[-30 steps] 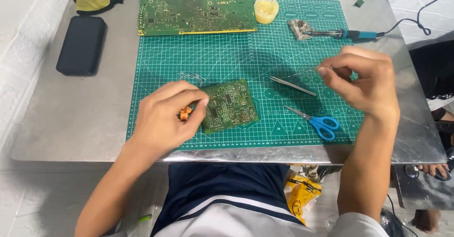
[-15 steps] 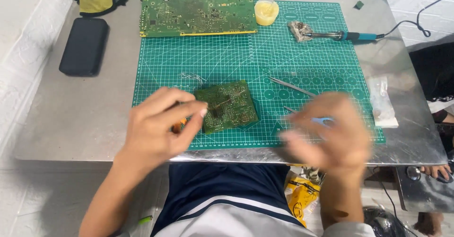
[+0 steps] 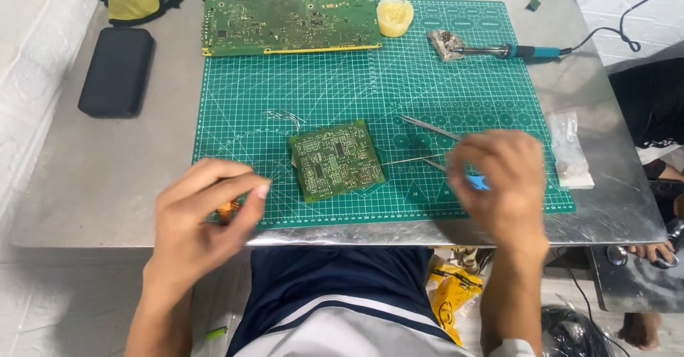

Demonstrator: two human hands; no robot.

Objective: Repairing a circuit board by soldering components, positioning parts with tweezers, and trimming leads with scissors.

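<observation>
Board [image 3: 336, 159] lies untouched mid-mat [image 3: 235, 115]; my left hand [image 3: 203, 218] pinches a small orange part, my right hand [image 3: 499, 179] closes over blue-handled scissors [image 3: 476, 181]. Next, I judge, a careful snip.

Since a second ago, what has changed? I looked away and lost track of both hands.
The right hand dropped from beside the tweezers onto the blue-handled scissors. The left hand, pinching a small orange part, pulled off the small circuit board toward the mat's near-left edge. Board, tweezers and soldering iron stayed put.
</observation>
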